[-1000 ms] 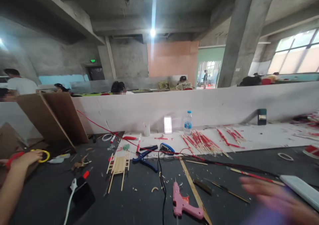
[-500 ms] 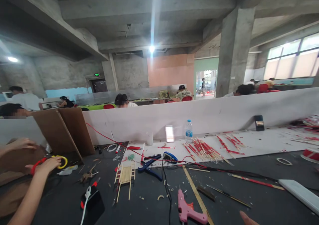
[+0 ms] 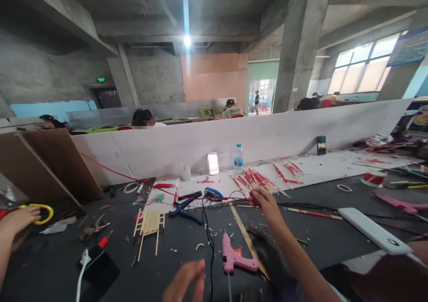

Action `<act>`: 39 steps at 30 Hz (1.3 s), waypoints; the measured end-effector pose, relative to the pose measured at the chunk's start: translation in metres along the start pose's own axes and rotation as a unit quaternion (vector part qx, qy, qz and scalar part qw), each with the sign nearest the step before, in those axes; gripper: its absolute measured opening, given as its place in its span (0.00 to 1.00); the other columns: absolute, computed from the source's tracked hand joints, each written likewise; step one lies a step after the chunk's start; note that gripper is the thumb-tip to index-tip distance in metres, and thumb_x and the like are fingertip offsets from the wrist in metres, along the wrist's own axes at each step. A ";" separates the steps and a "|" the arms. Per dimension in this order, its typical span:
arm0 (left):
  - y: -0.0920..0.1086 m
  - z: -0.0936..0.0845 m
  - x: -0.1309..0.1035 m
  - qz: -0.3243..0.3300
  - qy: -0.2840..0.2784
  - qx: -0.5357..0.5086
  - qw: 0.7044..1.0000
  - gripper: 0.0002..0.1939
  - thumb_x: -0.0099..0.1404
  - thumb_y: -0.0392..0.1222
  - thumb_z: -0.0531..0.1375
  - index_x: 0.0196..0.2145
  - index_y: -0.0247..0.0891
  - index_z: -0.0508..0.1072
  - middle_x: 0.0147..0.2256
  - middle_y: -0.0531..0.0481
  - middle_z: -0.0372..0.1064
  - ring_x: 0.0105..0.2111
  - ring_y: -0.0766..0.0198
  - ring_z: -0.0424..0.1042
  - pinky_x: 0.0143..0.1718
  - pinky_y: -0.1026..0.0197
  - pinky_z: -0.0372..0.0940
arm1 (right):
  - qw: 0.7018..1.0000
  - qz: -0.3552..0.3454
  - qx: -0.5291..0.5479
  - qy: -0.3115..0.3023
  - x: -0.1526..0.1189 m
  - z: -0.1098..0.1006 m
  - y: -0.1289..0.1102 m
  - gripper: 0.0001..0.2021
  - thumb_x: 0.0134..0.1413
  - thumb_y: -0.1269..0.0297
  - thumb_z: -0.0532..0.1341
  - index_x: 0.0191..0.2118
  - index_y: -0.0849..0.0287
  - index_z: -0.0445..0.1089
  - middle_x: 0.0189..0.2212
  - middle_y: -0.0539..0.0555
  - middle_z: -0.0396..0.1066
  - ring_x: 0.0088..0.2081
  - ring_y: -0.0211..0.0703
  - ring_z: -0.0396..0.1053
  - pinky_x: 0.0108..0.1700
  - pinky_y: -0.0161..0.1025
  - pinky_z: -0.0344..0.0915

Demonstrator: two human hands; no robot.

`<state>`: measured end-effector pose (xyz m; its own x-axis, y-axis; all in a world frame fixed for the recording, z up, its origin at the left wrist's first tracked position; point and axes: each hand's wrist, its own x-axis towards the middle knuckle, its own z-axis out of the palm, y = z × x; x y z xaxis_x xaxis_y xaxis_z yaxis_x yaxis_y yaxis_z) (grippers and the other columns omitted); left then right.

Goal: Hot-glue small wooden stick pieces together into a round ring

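Note:
My right hand point(image 3: 265, 204) stretches forward over the table, its fingers loosely bent beside the near ends of a pile of thin sticks with red wrapping point(image 3: 256, 179). Nothing shows in its grasp, and whether the fingertips touch the sticks I cannot tell. Low in the view, my left hand point(image 3: 187, 279) is raised with thumb and fingers apart, slightly blurred and empty. Right of it lies a pink glue gun point(image 3: 234, 255). A small chair-like frame of pale sticks point(image 3: 151, 222) stands further left, next to blue-handled cutters point(image 3: 187, 209).
At the far left a co-worker's hand point(image 3: 25, 217) holds yellow-handled scissors point(image 3: 45, 214). Brown boards point(image 3: 63, 159) lean there. A water bottle point(image 3: 238, 159) stands by the white partition point(image 3: 174, 141). A white power bank point(image 3: 372, 230) lies right. Dark cables point(image 3: 210, 244) cross the table.
My right hand has come in from the bottom edge and reached forward to the stick pile. My left hand has appeared at the bottom. The view has turned right and tilted down.

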<state>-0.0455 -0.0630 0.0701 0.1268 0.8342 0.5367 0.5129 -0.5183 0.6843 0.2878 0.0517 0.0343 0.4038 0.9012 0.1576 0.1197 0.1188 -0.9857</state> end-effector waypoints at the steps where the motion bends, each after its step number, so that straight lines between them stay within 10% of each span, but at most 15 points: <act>1: -0.012 0.009 0.012 0.013 -0.010 -0.009 1.000 0.15 0.76 0.51 0.62 0.51 0.38 0.77 0.48 0.45 0.78 0.42 0.59 0.79 0.44 0.51 0.77 | 1.000 0.005 -0.006 -0.011 0.012 0.006 -0.001 0.18 0.71 0.57 0.66 0.60 0.59 0.72 0.57 0.59 0.74 0.52 0.52 0.77 0.52 0.53 0.78; 8: -0.071 0.030 0.097 0.001 -0.008 0.031 0.999 0.19 0.77 0.55 0.58 0.44 0.36 0.79 0.35 0.49 0.79 0.33 0.61 0.78 0.40 0.54 0.75 | 0.990 0.024 -0.129 -0.048 0.023 0.016 0.018 0.19 0.70 0.56 0.66 0.60 0.59 0.72 0.57 0.59 0.74 0.52 0.53 0.77 0.52 0.53 0.78; 23: -0.092 0.038 0.071 -0.073 -0.270 0.210 0.937 0.10 0.70 0.40 0.60 0.44 0.45 0.83 0.40 0.50 0.82 0.39 0.55 0.79 0.40 0.56 0.64 | 0.838 -0.175 -0.417 -0.304 -0.023 0.000 0.009 0.10 0.70 0.66 0.59 0.43 0.58 0.80 0.37 0.57 0.80 0.40 0.51 0.75 0.45 0.46 0.64; 32: -0.100 0.058 0.076 -0.050 -0.328 0.192 0.924 0.10 0.70 0.42 0.63 0.43 0.48 0.85 0.46 0.53 0.82 0.38 0.60 0.78 0.41 0.59 0.65 | 0.830 -0.185 -0.420 -0.318 -0.026 -0.011 0.007 0.13 0.72 0.62 0.56 0.44 0.56 0.79 0.36 0.55 0.79 0.37 0.49 0.75 0.40 0.42 0.61; 39: -0.099 0.058 0.078 -0.055 -0.271 0.134 0.951 0.08 0.67 0.41 0.63 0.37 0.46 0.85 0.39 0.51 0.84 0.41 0.54 0.80 0.45 0.56 0.68 | 0.862 -0.206 -0.365 -0.286 -0.032 -0.007 0.005 0.13 0.70 0.63 0.57 0.41 0.56 0.80 0.36 0.57 0.81 0.38 0.52 0.75 0.43 0.45 0.63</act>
<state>-0.0368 0.0641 0.0158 0.4419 0.8931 0.0847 0.7379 -0.4155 0.5318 0.2822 0.0204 0.0246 -0.2986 0.9277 0.2240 0.7686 0.3729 -0.5198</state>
